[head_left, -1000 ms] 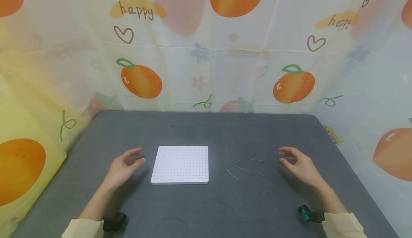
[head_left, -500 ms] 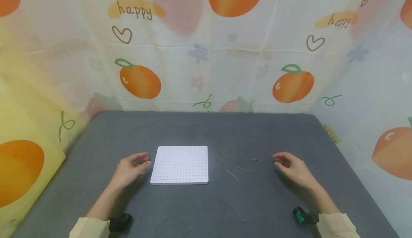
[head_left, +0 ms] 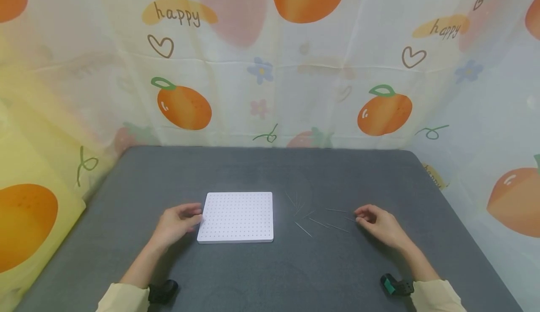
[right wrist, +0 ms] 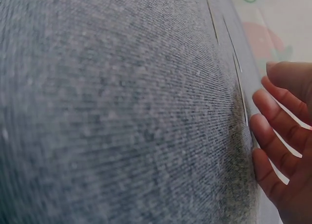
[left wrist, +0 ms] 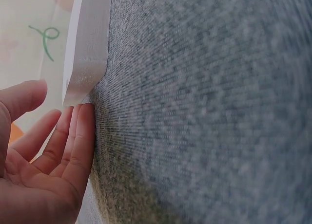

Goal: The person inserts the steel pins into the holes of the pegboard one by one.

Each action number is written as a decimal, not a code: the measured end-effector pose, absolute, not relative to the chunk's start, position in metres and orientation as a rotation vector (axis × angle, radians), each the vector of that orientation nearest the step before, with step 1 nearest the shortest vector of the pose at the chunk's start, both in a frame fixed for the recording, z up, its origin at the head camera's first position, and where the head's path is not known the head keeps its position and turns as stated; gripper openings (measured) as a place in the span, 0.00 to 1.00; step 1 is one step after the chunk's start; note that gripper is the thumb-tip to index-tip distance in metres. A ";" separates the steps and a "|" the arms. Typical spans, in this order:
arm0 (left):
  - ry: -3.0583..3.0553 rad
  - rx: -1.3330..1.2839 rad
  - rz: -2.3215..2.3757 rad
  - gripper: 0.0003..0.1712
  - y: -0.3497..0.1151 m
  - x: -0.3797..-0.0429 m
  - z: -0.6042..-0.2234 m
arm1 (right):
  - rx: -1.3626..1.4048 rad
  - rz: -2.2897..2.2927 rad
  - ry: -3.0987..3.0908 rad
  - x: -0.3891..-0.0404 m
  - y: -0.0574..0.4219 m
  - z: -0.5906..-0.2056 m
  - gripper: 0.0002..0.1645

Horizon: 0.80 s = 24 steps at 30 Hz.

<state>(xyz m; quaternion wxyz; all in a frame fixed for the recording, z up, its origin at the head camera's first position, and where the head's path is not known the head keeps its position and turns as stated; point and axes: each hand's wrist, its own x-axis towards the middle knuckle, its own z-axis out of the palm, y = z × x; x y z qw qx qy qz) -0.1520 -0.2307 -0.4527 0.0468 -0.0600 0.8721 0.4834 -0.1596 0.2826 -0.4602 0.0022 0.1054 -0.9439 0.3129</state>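
A white square board point(head_left: 235, 217) with a grid of small holes lies flat on the grey table. My left hand point(head_left: 176, 223) is at its left edge with relaxed fingers. In the left wrist view its fingertips point(left wrist: 86, 109) meet the corner of the board point(left wrist: 90, 44), and the thumb stands apart from it. Several thin metal needles point(head_left: 303, 229) lie scattered to the right of the board. My right hand point(head_left: 381, 225), fingers loosely bent, is beside the rightmost needle point(head_left: 349, 219). Close to its fingertips in the right wrist view is a needle point(right wrist: 242, 97); I see nothing held.
Grey cloth covers the table point(head_left: 270, 274). Behind it hangs a curtain point(head_left: 303, 91) printed with oranges and hearts. A black device point(head_left: 163, 292) is strapped to the left wrist, and another strapped device point(head_left: 396, 285) is on the right.
My left hand has moved right, up to the board's left edge. My right hand has moved left and slightly nearer me, to the rightmost needle. Board and needles stay in place.
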 end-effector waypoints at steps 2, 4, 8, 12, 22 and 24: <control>2.650 -0.179 1.480 0.26 -0.230 -0.152 -0.453 | 0.329 0.990 -2.968 -0.160 0.283 -0.461 0.10; 2.640 -0.170 1.491 0.26 -0.229 -0.152 -0.454 | 0.330 0.996 -2.973 -0.160 0.282 -0.462 0.10; 2.639 -0.158 1.489 0.25 -0.228 -0.153 -0.456 | 0.325 0.992 -2.978 -0.161 0.280 -0.462 0.08; 2.661 -0.168 1.437 0.25 -0.228 -0.154 -0.458 | 0.334 0.974 -2.982 -0.161 0.278 -0.461 0.07; 2.700 -0.206 1.364 0.25 -0.224 -0.153 -0.458 | 0.331 0.940 -2.979 -0.162 0.274 -0.464 0.05; 2.703 -0.207 1.363 0.25 -0.224 -0.153 -0.458 | 0.316 0.931 -2.979 -0.162 0.273 -0.465 0.04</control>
